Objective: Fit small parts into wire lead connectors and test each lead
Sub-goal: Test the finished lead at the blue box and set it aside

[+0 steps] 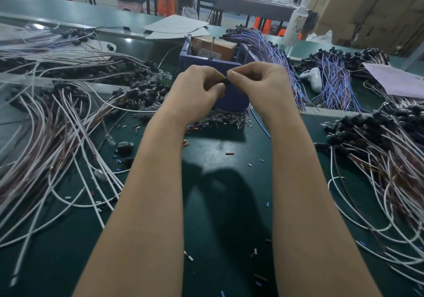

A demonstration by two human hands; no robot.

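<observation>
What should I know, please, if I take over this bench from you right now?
Left hand and right hand both pinch one small black connector in front of the blue bin. Loose small parts lie before the bin. The left lead heap and right lead heap lie on the green table. This fitting is under way and no testing shows. I cannot tell which heaps are finished.

A white controller [311, 79] lies on the green worktop [218, 154] at right; behind it stands a tall white bottle [296, 21], with cardboard cartons [367, 3] beyond.
</observation>
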